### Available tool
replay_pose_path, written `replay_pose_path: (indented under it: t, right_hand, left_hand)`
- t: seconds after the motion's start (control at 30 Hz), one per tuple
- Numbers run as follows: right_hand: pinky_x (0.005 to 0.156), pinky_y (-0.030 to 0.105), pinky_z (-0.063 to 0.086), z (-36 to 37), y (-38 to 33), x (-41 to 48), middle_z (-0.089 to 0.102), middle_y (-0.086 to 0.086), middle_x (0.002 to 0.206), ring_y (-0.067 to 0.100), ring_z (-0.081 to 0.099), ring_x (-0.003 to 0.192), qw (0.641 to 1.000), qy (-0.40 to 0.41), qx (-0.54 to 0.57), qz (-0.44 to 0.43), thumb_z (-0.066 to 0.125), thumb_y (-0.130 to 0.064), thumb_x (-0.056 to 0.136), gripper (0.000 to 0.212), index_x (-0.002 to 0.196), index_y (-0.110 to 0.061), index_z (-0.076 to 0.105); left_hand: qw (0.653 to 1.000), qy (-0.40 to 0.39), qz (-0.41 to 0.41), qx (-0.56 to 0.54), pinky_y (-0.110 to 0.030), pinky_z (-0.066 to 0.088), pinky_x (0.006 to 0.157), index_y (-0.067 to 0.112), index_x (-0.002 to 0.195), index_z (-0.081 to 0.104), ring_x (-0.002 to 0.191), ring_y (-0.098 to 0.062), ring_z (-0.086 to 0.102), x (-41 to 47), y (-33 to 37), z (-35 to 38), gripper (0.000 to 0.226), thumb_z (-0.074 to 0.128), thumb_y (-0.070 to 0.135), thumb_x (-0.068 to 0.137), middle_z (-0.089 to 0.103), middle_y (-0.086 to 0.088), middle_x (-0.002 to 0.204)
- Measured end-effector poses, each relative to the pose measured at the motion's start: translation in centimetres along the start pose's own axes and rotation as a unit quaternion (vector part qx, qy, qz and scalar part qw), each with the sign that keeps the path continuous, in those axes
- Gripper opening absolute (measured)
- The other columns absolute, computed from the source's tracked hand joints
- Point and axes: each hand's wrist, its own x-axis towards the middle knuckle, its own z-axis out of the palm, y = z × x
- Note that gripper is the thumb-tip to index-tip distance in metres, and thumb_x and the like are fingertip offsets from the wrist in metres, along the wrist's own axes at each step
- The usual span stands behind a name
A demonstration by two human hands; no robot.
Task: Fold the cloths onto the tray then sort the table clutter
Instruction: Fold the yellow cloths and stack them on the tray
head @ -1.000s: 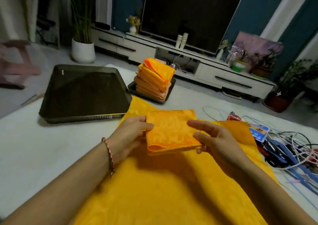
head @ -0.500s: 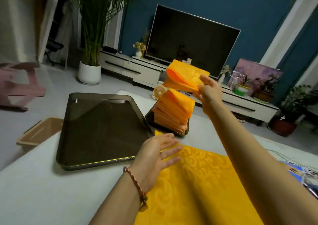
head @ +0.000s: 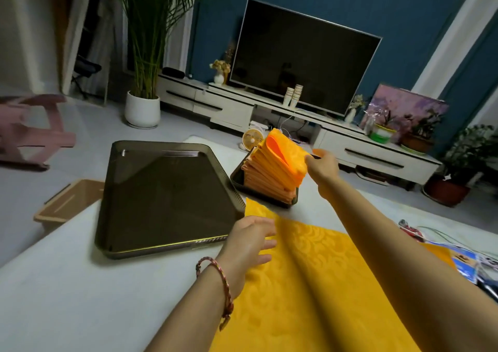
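So my right hand (head: 322,168) was pinching the top cloth (head: 287,155) by its 4 o'clock corner, on the stack (head: 266,180) in the small tray (head: 236,176) at 1 o'clock. I'd guess that was to square it up so the leaning pile wouldn't slide. Its rounded fold faced 10 o'clock, long axis running 10 to 4. Left hand (head: 250,241) lay flat, fingers spread, on the next cloth (head: 310,284) at 6 o'clock, probably pinning it.
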Motion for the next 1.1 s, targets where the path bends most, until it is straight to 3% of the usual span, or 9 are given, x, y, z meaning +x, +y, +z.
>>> replay_pose_path:
  t: [0.17,0.3,0.4,0.57,0.8,0.87,0.93,1.0,1.1]
  right_hand:
    - [0.090,0.032,0.041,-4.9,1.6,-5.2,0.047,0.014,0.137,0.026,0.048,0.120,0.995,-0.080,0.012,-0.054,0.051,-0.017,0.094,0.043,0.135,-0.008,0.044]
    - [0.095,0.037,0.045,-7.0,5.0,-9.7,0.044,0.010,0.141,0.024,0.049,0.121,0.979,-0.181,-0.047,-0.076,0.054,-0.020,0.093,0.047,0.138,-0.016,0.041]
    - [0.109,0.039,0.029,-5.7,5.4,-10.5,0.021,0.008,0.155,0.026,0.027,0.139,0.961,-0.230,-0.098,-0.121,0.056,-0.028,0.093,0.069,0.149,-0.018,0.017]
    - [0.115,0.051,0.019,-0.1,3.4,-8.0,-0.007,0.007,0.158,0.028,0.004,0.145,0.944,-0.213,-0.203,-0.150,0.059,-0.051,0.085,0.097,0.150,-0.022,-0.008]
    - [0.106,0.044,0.031,3.1,3.9,-6.3,0.044,0.012,0.141,0.029,0.038,0.131,0.985,-0.040,-0.013,-0.167,0.038,-0.041,0.098,0.049,0.134,-0.010,0.045]
    - [0.110,0.043,0.027,2.6,4.8,-4.8,0.033,0.012,0.149,0.028,0.031,0.136,0.988,-0.010,-0.015,-0.150,0.051,-0.036,0.094,0.058,0.142,-0.010,0.032]
    - [0.115,0.045,0.020,2.3,5.9,-2.8,0.013,0.010,0.157,0.028,0.016,0.143,0.996,-0.067,-0.018,-0.064,0.060,-0.043,0.087,0.087,0.149,-0.012,0.009]
    - [0.114,0.048,0.023,2.2,6.8,-0.8,0.009,0.008,0.158,0.030,0.018,0.143,0.989,-0.139,0.050,0.024,0.063,-0.053,0.080,0.102,0.149,-0.015,0.000]
    - [0.097,0.038,0.044,1.5,7.6,-0.2,0.043,0.000,0.138,0.023,0.048,0.118,0.969,-0.210,0.126,0.039,0.060,-0.059,0.077,0.079,0.138,-0.018,0.030]
  left_hand:
    - [0.968,-0.003,0.097,0.230,-0.019,0.045,0.062,0.023,0.099,0.056,0.079,-0.007,0.055,-1.2,-2.9,2.5,0.013,0.050,0.013,0.093,0.060,0.004,0.100]
    - [0.870,-0.060,0.152,0.465,-0.022,0.039,0.097,0.021,0.123,0.052,0.116,-0.012,0.050,-2.8,-6.7,4.6,0.029,0.049,0.023,0.094,0.052,0.005,0.128]
    - [0.831,-0.059,0.159,0.530,-0.029,0.031,0.108,0.023,0.131,0.044,0.128,-0.013,0.038,-3.3,-7.3,5.9,0.036,0.045,0.029,0.096,0.044,0.005,0.138]
    - [0.865,-0.004,0.209,0.457,-0.021,0.028,0.105,0.018,0.136,0.041,0.130,-0.013,0.037,-2.5,-4.4,6.0,0.038,0.042,0.025,0.098,0.041,0.003,0.140]
    - [0.881,0.097,0.251,0.389,-0.015,0.035,0.083,0.019,0.124,0.052,0.108,-0.007,0.048,3.2,2.2,1.4,0.030,0.051,0.026,0.095,0.053,0.003,0.123]
    - [0.903,0.115,0.211,0.355,-0.021,0.040,0.082,0.015,0.116,0.054,0.105,-0.013,0.053,6.2,3.4,1.4,0.027,0.055,0.027,0.093,0.056,0.002,0.111]
    - [0.918,0.097,0.165,0.346,-0.032,0.046,0.084,0.012,0.106,0.055,0.106,-0.024,0.058,9.6,3.4,1.9,0.027,0.059,0.033,0.089,0.059,-0.001,0.101]
    - [0.935,0.072,0.120,0.326,-0.041,0.047,0.094,0.011,0.123,0.051,0.115,-0.029,0.054,12.1,2.8,2.8,0.053,0.062,0.045,0.084,0.058,-0.005,0.118]
    - [0.927,0.072,0.105,0.352,-0.044,0.043,0.100,0.014,0.139,0.034,0.123,-0.029,0.047,13.9,1.8,4.0,0.082,0.066,0.056,0.075,0.047,-0.007,0.137]
